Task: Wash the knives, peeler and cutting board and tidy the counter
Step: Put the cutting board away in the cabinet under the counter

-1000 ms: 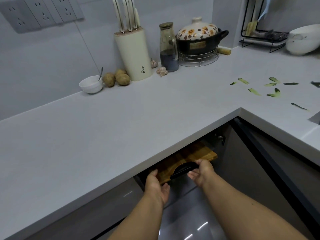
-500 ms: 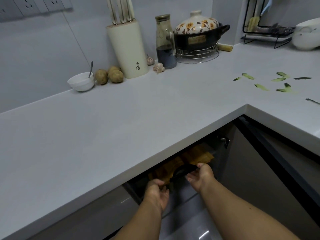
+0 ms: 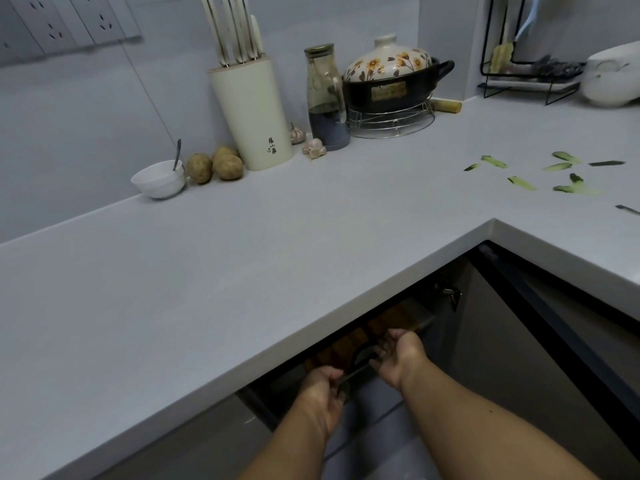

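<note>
A wooden cutting board [image 3: 388, 323] with a dark handle lies in the dark open cabinet under the counter corner, mostly hidden by the counter edge. My left hand [image 3: 323, 393] grips the near left end of the board's handle. My right hand [image 3: 398, 358] holds the board's near edge by the handle. Knives [image 3: 232, 32] with cream handles stand in a cream knife block [image 3: 252, 116] at the back wall. Green peel strips [image 3: 554, 174] lie scattered on the counter at the right.
A white bowl [image 3: 159, 178] with a spoon, potatoes [image 3: 214, 166], garlic [image 3: 313, 147], a glass bottle [image 3: 325, 98] and a flowered pot [image 3: 391, 77] on a wire rack line the back wall. A black rack [image 3: 526, 77] and a white appliance [image 3: 613, 74] stand at the far right. The grey counter [image 3: 242, 254] wraps around the corner.
Both hands have pushed the cutting board further back into the cabinet, so less of it shows under the counter edge. My view has shifted slightly.
</note>
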Available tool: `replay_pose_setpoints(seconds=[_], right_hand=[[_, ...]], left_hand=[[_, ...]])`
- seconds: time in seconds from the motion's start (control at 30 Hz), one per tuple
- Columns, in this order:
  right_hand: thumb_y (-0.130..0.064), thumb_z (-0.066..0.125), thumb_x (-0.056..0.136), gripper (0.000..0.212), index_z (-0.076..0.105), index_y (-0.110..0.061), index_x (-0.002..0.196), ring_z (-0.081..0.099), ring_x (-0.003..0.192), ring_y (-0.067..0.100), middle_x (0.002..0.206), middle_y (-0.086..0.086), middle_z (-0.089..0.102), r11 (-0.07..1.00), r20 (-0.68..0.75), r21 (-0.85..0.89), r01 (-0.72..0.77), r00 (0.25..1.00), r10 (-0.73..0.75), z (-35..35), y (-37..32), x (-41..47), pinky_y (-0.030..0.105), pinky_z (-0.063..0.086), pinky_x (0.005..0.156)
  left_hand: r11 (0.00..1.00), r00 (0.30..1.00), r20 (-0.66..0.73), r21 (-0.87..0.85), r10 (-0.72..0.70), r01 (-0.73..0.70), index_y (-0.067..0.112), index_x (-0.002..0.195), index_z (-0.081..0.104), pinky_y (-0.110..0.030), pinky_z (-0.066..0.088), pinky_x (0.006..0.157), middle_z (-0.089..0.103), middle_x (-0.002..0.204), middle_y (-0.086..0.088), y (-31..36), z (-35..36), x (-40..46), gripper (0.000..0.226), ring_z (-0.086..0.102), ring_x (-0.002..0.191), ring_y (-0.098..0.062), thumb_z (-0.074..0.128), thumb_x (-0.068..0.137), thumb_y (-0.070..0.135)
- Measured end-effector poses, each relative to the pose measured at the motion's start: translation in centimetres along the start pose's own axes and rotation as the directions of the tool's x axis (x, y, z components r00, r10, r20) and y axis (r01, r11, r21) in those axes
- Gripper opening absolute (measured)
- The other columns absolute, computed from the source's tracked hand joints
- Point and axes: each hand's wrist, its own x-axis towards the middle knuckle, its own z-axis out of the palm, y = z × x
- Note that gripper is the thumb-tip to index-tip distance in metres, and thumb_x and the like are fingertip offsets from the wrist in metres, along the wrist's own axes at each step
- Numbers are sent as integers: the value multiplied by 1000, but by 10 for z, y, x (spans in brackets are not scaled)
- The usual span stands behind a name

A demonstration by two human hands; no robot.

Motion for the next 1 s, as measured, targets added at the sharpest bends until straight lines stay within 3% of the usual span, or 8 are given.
replay_pose_setpoints(seconds=[0.13, 0.27, 0.37, 0.57, 0.67, 0.77, 0.9, 1.0], right_hand=[[-20, 33, 97, 26, 57, -9, 99, 32, 137, 26, 119, 12, 51, 998, -4, -63, 5, 1000, -5, 4, -6, -22, 45, 15, 114], [-22, 32, 98, 30, 55, -7, 108, 35, 136, 29, 142, 17, 43, 986, -26, -165, 15, 999, -20, -1, -16, -51, 44, 23, 111], [-25, 31, 100, 45, 41, -4, 139, 42, 131, 31, 141, 18, 45, 960, -44, -275, 46, 997, -60, -4, -27, -83, 41, 32, 106], [-23, 41, 100, 29, 55, -6, 117, 57, 94, 26, 102, 15, 60, 886, -63, -428, 177, 972, -224, -7, -55, -155, 35, 44, 81], [-19, 49, 96, 14, 57, -10, 89, 56, 77, 22, 84, 10, 59, 762, -96, -551, 339, 882, -461, -14, -70, -187, 32, 45, 68], [-24, 54, 92, 9, 58, -16, 91, 59, 87, 24, 91, 3, 61, 518, -67, -748, 415, 729, -681, -30, -82, -225, 34, 46, 75], [-29, 57, 85, 36, 55, -14, 117, 52, 112, 28, 118, 7, 56, 250, -137, -951, 184, 474, -870, -64, -90, -264, 40, 41, 96], [-41, 50, 87, 56, 46, -8, 132, 47, 121, 33, 131, 14, 51, 322, -314, -942, -91, 575, -755, -89, -79, -277, 41, 36, 102]], left_hand=[[999, 998, 64, 43, -28, 25, 12, 84, 59, -33, 34, 96, 56, 112, -7, 5, 13, -12, 16, 50, 112, -23, 47, 93, 7], [985, 995, 89, 168, -46, 30, 13, 115, 60, -39, 32, 105, 49, 138, -8, 8, 23, -33, 24, 44, 128, -25, 52, 92, 15], [958, 995, 96, 285, -30, 1, 13, 123, 57, -39, 35, 103, 49, 139, -9, 11, 31, -55, 31, 46, 125, -24, 54, 92, 18], [904, 990, 143, 424, -15, -48, 12, 131, 53, -34, 39, 92, 55, 125, -8, 18, 49, -113, 39, 52, 109, -20, 55, 94, 25], [882, 983, 184, 464, -7, -81, 14, 130, 52, -36, 40, 95, 55, 129, -10, 21, 55, -142, 39, 53, 110, -21, 55, 95, 32], [859, 972, 236, 500, -8, -114, 16, 133, 50, -40, 39, 104, 55, 127, -6, 22, 55, -163, 45, 54, 112, -20, 57, 94, 37], [812, 960, 280, 558, 10, -172, 12, 138, 45, -43, 37, 108, 55, 126, -6, 16, 55, -188, 53, 53, 114, -20, 57, 94, 38], [772, 950, 313, 603, 3, -201, 11, 138, 44, -40, 38, 107, 53, 127, -6, 10, 49, -205, 53, 52, 116, -20, 55, 95, 40]])
